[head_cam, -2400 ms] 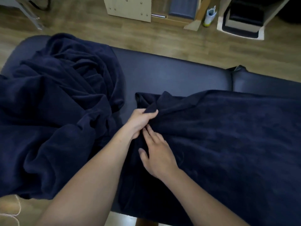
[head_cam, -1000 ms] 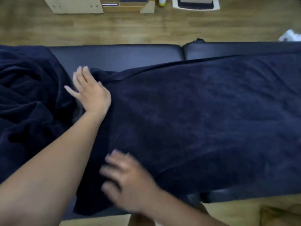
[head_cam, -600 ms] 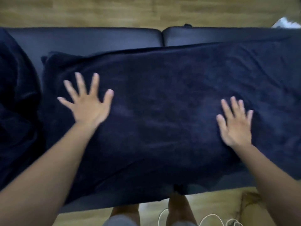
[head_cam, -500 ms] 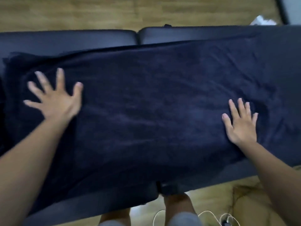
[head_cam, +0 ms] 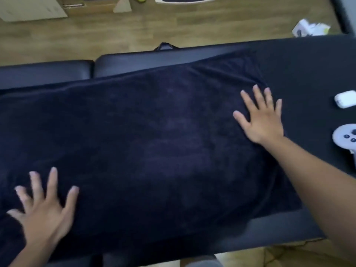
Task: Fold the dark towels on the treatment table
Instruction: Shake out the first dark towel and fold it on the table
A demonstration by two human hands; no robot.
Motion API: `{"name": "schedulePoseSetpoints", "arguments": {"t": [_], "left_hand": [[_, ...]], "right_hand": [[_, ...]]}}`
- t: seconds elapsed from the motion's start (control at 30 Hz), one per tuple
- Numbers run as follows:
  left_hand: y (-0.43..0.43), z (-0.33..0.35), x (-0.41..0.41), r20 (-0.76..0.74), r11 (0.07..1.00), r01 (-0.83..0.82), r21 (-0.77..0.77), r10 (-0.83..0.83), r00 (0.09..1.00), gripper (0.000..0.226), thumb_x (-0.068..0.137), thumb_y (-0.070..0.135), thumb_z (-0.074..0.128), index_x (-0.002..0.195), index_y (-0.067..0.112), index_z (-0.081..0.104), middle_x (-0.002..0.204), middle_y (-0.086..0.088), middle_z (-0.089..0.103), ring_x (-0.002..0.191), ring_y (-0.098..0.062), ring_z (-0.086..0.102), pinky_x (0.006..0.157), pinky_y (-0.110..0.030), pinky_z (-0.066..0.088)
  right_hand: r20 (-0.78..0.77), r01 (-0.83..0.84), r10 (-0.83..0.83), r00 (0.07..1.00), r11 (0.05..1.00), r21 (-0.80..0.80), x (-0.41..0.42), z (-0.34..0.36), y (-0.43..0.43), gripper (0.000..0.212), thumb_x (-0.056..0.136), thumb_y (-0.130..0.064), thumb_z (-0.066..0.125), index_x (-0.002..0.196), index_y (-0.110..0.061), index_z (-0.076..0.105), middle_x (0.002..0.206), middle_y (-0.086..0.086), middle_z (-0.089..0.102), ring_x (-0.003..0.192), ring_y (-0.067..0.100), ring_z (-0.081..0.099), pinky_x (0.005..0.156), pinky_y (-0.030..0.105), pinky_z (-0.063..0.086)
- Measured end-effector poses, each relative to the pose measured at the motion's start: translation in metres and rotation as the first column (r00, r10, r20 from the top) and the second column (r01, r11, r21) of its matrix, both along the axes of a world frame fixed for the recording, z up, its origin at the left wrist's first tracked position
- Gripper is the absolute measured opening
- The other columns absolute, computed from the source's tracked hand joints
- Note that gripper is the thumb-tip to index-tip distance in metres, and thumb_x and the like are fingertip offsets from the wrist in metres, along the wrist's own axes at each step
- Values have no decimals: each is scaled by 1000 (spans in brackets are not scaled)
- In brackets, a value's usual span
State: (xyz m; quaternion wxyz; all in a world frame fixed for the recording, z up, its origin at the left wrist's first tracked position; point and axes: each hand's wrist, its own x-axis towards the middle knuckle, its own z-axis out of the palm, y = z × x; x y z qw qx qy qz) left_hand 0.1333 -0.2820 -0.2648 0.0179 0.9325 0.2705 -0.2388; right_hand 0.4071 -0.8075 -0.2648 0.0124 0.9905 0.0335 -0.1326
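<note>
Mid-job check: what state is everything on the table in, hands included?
Dark navy terry towel: spread flat, not yet folded.
Left hand: flat, fingers splayed, pressing the towel.
Right hand: flat, fingers splayed, pressing the towel's right end.
Black padded treatment table: under the towel.
White game controller: lying on the table, apart from towel.
Small white rounded case: lying near the controller, untouched.

The left hand [head_cam: 45, 214] lies palm down with spread fingers at 8 o'clock, and the right hand [head_cam: 262, 120], also flat and spread, at 2 o'clock.
</note>
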Motion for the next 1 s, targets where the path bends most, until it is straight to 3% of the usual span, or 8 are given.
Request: {"name": "schedulePoseSetpoints", "arguments": {"t": [0.1, 0.2, 0.3, 0.37, 0.5, 0.63, 0.83, 1.0], "left_hand": [[-48, 23, 60, 151, 966, -251, -57, 257, 955, 80, 86, 58, 28, 158, 26, 15, 169, -8, 0, 151, -46, 1, 110, -79, 8], [-158, 42, 129, 314, 989, 148, -19, -135, 940, 74, 88, 45, 37, 156, 19, 26, 168, -11, 9, 154, -38, 2, 111, -75, -4], [-274, 25, 158, 366, 813, 582, -13, -538, 760, 67, 96, 52, 34, 158, 26, 27, 168, -10, 10, 155, -36, 2, 112, -72, -9], [-305, 8, 162, 284, 746, 665, -6, -637, 717, 67, 99, 58, 25, 160, 30, 18, 169, -9, 4, 155, -36, -3, 114, -75, -2], [-304, -6, 159, 241, 753, 658, -8, -637, 732, 68, 100, 60, 24, 160, 32, 10, 169, -8, 0, 155, -36, -6, 115, -74, -2], [-309, -4, 162, 200, 773, 635, -7, -621, 758, 69, 98, 62, 18, 160, 34, 4, 169, -7, -5, 154, -36, -11, 115, -73, -4], [-308, 8, 164, 187, 812, 582, -47, -565, 804, 67, 99, 62, 17, 159, 37, 3, 169, -4, -7, 154, -32, -13, 113, -73, -8], [-266, 16, 182, 229, 989, 146, -34, -134, 964, 69, 98, 63, 19, 160, 35, 8, 169, -5, -7, 153, -38, -13, 112, -77, -4]], "right_hand": [[-85, 121, -114, 990, 990, 78, 32, 16, -19, 72, 93, -71, 15, 156, -39, 3, 167, 0, -7, 152, 25, -10, 119, 61, -3], [100, 83, -110, 989, 968, 237, -3, 33, -11, 62, 102, -49, 30, 158, -26, 15, 166, 9, 5, 153, 30, -2, 120, 59, 2], [178, -121, 74, 981, 955, 271, -105, 25, -12, 58, 99, -41, 38, 154, -21, 31, 163, 13, 20, 151, 34, 14, 119, 61, 9], [100, -226, 211, 972, 958, 175, -150, 10, -34, 58, 97, -43, 40, 152, -24, 36, 162, 11, 24, 150, 32, 18, 118, 62, 13], [58, 183, -203, 977, 952, 247, -163, 17, -85, 58, 98, -41, 40, 150, -14, 36, 156, 16, 33, 146, 34, 26, 118, 55, 20], [-155, 619, -621, 768, 659, 427, -198, 41, -79, 54, 93, -38, 62, 138, -11, 47, 123, 12, 61, 117, 34, 53, 97, 45, 44], [-281, 679, -619, 733, 653, 335, -203, 47, -115, 34, 99, -40, 50, 112, -9, 57, 96, 16, 70, 101, 41, 59, 79, 42, 47], [-31, 513, -524, 851, 817, 263, -176, 53, -80, 37, 90, -25, 62, 124, -13, 56, 121, 14, 58, 115, 38, 52, 91, 48, 47]]}}
